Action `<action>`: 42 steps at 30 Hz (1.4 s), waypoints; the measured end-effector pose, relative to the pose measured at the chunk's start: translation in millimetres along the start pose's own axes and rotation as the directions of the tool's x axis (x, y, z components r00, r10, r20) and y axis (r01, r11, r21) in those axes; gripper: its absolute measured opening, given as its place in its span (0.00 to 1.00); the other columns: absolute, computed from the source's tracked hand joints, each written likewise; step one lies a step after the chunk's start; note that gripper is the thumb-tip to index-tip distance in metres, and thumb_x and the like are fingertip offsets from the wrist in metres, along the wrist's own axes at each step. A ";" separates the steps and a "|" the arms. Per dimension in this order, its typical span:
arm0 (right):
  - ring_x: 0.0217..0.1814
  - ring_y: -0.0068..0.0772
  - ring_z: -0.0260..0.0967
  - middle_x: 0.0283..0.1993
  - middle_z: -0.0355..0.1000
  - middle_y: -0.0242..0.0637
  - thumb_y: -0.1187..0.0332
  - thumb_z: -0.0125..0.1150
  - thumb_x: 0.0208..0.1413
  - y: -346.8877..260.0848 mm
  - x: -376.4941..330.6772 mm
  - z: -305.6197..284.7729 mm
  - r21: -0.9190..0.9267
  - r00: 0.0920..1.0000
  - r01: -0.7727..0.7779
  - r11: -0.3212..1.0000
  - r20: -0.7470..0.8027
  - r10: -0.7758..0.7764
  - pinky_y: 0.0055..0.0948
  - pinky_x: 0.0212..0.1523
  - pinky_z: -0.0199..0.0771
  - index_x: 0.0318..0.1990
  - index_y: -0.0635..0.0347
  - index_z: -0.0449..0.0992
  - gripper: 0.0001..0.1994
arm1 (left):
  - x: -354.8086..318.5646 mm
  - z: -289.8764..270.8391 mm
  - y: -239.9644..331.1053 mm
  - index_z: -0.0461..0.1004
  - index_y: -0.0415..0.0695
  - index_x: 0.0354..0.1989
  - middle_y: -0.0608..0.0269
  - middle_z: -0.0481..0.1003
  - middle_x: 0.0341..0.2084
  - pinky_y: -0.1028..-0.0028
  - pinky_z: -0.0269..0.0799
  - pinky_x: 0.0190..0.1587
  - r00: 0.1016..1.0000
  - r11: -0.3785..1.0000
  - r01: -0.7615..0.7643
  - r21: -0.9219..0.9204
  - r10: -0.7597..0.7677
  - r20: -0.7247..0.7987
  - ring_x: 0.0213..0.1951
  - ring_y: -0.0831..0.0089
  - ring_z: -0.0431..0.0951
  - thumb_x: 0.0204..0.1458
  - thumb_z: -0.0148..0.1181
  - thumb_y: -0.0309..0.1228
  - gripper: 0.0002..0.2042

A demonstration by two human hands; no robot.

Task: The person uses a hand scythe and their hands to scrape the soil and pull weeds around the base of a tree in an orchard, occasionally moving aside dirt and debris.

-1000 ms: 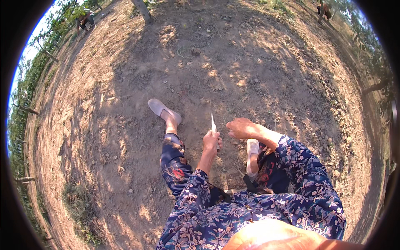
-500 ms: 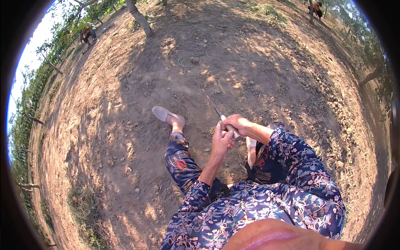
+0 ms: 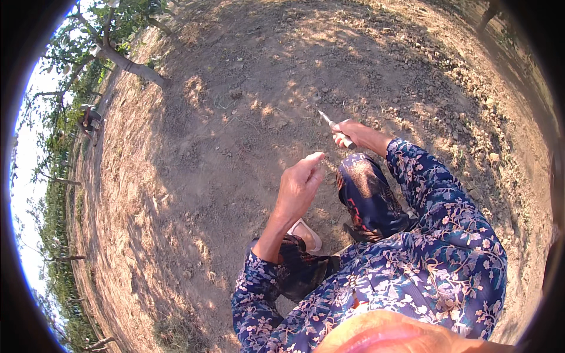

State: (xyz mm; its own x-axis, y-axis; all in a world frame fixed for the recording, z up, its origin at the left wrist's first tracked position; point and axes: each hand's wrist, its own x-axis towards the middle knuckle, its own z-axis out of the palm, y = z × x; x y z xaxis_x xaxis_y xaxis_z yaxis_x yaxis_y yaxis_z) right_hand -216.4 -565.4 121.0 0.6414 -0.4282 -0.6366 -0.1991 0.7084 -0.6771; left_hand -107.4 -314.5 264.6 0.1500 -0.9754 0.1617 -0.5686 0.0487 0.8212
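Observation:
My right hand (image 3: 348,130) is wrapped round the pale handle of a hand tool (image 3: 326,119) with a narrow, pointed metal blade. The blade points away from me and to the left, over bare soil. Nearer to me and to the left, my left hand (image 3: 299,185) is closed, its thumb and index finger together at the top. Its other fingers are mostly hidden, so I cannot tell whether anything is in it. The two hands are apart. My right knee (image 3: 362,176) is bent just below the right hand, and a light shoe (image 3: 306,235) shows below the left.
Dry, crumbly soil (image 3: 235,135) spreads all round, with clods (image 3: 471,106) at the right. A leaning tree trunk (image 3: 138,69) stands at the upper left. Another person (image 3: 89,120) crouches at the far left among trees. A grass tuft (image 3: 179,332) grows at the lower left.
My hands have parted: the right has carried the tool forward, and the left has let go of it and come closer. My right knee has risen, and the view has shifted.

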 end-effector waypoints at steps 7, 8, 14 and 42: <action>0.18 0.24 0.62 0.21 0.63 0.33 0.65 0.51 0.61 64.8 17.5 -25.6 0.046 0.992 0.016 0.999 -0.125 -0.010 0.25 0.15 0.65 0.30 0.61 0.64 0.11 | -11.4 20.1 -12.1 0.67 0.41 0.33 0.55 0.71 0.23 0.62 0.72 0.28 0.956 0.847 -0.201 0.491 0.060 0.288 0.29 0.58 0.76 0.48 0.56 0.28 0.07; 0.17 0.24 0.62 0.21 0.63 0.33 0.63 0.50 0.61 62.2 24.6 -35.4 0.095 0.990 0.008 0.995 -0.138 0.005 0.25 0.15 0.65 0.30 0.61 0.64 0.12 | -10.7 20.7 -8.5 0.67 0.41 0.34 0.55 0.71 0.23 0.63 0.72 0.28 0.952 0.854 -0.201 0.479 0.054 0.302 0.29 0.58 0.76 0.48 0.56 0.28 0.07; 0.21 0.27 0.66 0.28 0.67 0.40 0.62 0.52 0.61 39.8 92.0 -54.7 0.104 0.968 0.148 0.983 -0.219 -0.123 0.27 0.16 0.70 0.36 0.64 0.65 0.12 | -9.3 8.6 -5.1 0.64 0.31 0.49 0.56 0.70 0.25 0.68 0.71 0.28 0.919 0.864 -0.283 0.417 0.120 0.375 0.29 0.63 0.75 0.38 0.57 0.21 0.24; 0.21 0.23 0.64 0.25 0.65 0.36 0.62 0.50 0.61 95.0 43.4 -113.5 0.046 0.911 0.206 0.977 -0.373 -0.175 0.25 0.15 0.67 0.32 0.63 0.65 0.12 | -4.6 16.0 -9.4 0.65 0.40 0.54 0.57 0.71 0.28 0.67 0.73 0.27 0.929 0.865 -0.202 0.459 0.020 0.370 0.29 0.61 0.76 0.47 0.59 0.27 0.23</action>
State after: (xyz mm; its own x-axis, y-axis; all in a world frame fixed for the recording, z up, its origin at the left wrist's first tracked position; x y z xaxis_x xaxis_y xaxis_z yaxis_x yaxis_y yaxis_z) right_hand -291.5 -580.3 -12.9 0.3427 -0.7233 -0.5996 -0.0282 0.6300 -0.7761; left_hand -115.7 -313.9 247.3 -0.1713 -0.9846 -0.0355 -0.8934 0.1401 0.4268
